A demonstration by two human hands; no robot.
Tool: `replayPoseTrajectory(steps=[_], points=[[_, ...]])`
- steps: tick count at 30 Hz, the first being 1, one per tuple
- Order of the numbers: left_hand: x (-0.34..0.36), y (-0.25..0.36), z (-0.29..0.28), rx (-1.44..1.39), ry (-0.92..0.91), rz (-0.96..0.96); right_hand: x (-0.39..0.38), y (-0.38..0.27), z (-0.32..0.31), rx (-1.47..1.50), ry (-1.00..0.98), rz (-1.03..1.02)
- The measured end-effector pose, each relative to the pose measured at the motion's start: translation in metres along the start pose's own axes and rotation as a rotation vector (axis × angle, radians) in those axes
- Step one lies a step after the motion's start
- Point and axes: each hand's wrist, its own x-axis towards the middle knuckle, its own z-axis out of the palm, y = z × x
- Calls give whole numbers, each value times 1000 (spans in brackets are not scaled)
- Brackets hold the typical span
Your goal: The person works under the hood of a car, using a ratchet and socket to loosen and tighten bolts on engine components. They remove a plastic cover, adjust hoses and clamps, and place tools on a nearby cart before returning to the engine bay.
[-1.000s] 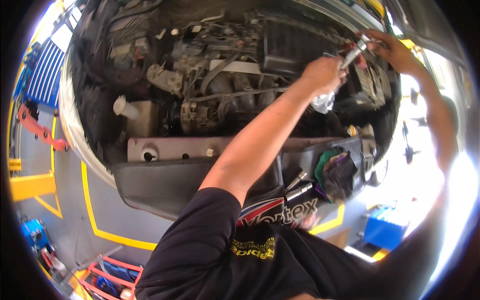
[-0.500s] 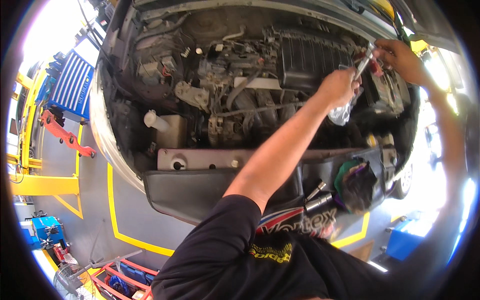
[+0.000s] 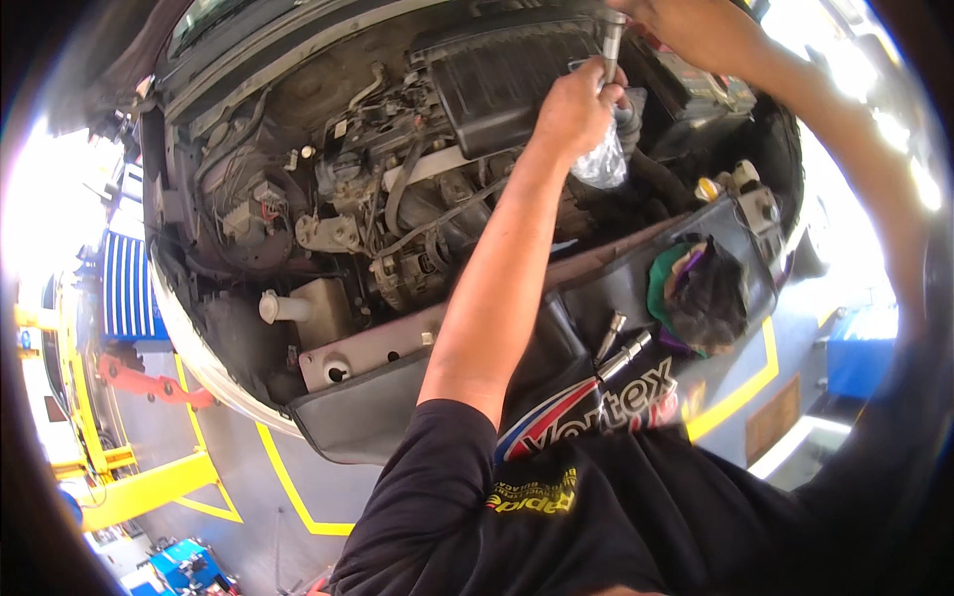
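My left hand (image 3: 578, 111) is closed around a silver metal socket tool (image 3: 612, 50), which stands nearly upright. A crumpled clear plastic bag (image 3: 602, 165) hangs just below that fist; whether the fingers also pinch it I cannot tell. My right hand (image 3: 668, 25), at the top edge of the view, has its fingers closed at the tool's upper end. A bit of something red shows beneath those fingers, mostly hidden. Both hands are above the engine bay, beside the black ribbed engine cover (image 3: 497, 84).
A black fender cover (image 3: 388, 412) drapes over the car's front edge. Two silver sockets (image 3: 624, 355) and a dark bundle with green and purple edges (image 3: 706, 298) lie on it. A white-capped reservoir (image 3: 323, 310) sits at left. Farther off stand a yellow lift arm (image 3: 149, 492) and blue cabinets (image 3: 863, 353).
My view has turned and shifted, so the engine bay appears tilted and further left. Both hands stay together at the socket tool, which now stands more upright.
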Motion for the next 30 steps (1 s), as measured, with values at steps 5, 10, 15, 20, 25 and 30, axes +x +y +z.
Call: replayPoseTrajectory(steps=[5,10,15,20,25,30], points=[[4,12,13,13,-40,21,9,55,-3,232,75,-204],[7,-5,12,6,-37,95,-2,31,-7,373,49,-136],[4,0,11,109,-62,104,-17,2,12,142,202,6],[7,2,8,75,-76,30,8,18,3,277,73,-157],[11,5,10,76,-120,10,8,39,7,371,54,-239],[9,1,10,53,-126,-1,-4,28,8,350,111,-172]])
